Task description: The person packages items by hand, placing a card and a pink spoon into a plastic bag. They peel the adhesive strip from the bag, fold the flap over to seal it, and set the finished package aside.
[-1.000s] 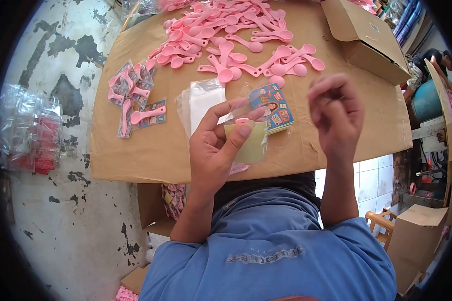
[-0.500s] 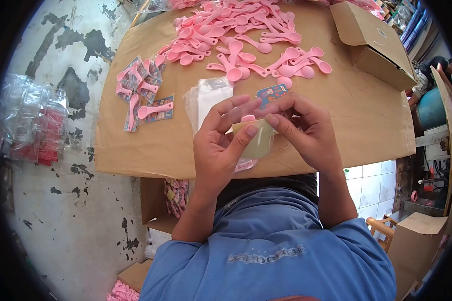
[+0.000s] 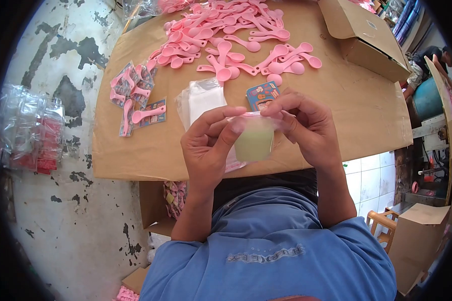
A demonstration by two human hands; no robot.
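Note:
Between my hands, above the table's near edge, hangs a small clear plastic bag [image 3: 254, 143] with a pale green card in it. My left hand [image 3: 206, 145] is closed, pinching the bag's upper left edge. The upper right edge is pinched by thumb and fingers of my right hand [image 3: 310, 133]. A pink tint shows along the bag's top, but I cannot make out its cause. Just beyond my fingers lie blue printed cards [image 3: 261, 94]. Left of them is a stack of clear bags [image 3: 206, 98], partly behind my left hand.
Loose pink measuring spoons [image 3: 221, 25] are heaped at the table's far side. Bagged spoons on cards [image 3: 149, 114] lie at the left. An open cardboard box [image 3: 366, 45] stands at the far right. Another person [image 3: 434, 60] is beyond the table's right side.
The bag now hangs upright and spread between both hands; the pink piece sticking out at its top no longer shows clearly. My left hand has shifted slightly left. The view has turned a little.

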